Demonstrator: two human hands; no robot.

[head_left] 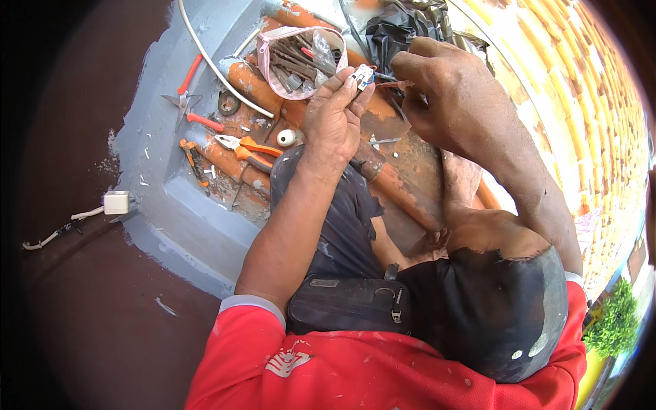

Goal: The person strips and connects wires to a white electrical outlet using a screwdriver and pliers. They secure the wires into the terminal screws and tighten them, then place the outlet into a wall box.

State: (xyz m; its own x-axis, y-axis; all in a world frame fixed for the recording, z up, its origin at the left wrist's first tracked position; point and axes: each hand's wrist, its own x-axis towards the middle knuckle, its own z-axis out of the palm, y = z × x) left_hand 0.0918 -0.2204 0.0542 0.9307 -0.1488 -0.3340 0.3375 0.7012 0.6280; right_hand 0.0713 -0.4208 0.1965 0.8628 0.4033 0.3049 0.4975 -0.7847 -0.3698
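1. Pinching, with left grip (333, 123), a small white electrical fitting (362, 77) between thumb and fingers, held up near the right edge of a pink-trimmed pouch (264, 60).
2. Bending the fingers of right grip (441, 85) just to the right of that fitting, close to a thin reddish strand (388, 85); cannot tell whether pinching it or only near it.
3. Seen in the pouch: a jumble of metal tools and a clear plastic wrapper.
4. Seen left of left grip, on and about the clay tiles (400, 195): round white fitting (286, 138), orange-handled pliers (240, 146), orange-and-black cutter (195, 165), black tape roll (236, 108), red-handled snips (190, 74).
5. Curving down past the tape roll: white cable (199, 46).
6. Bunched behind right grip: black plastic bag (400, 34).
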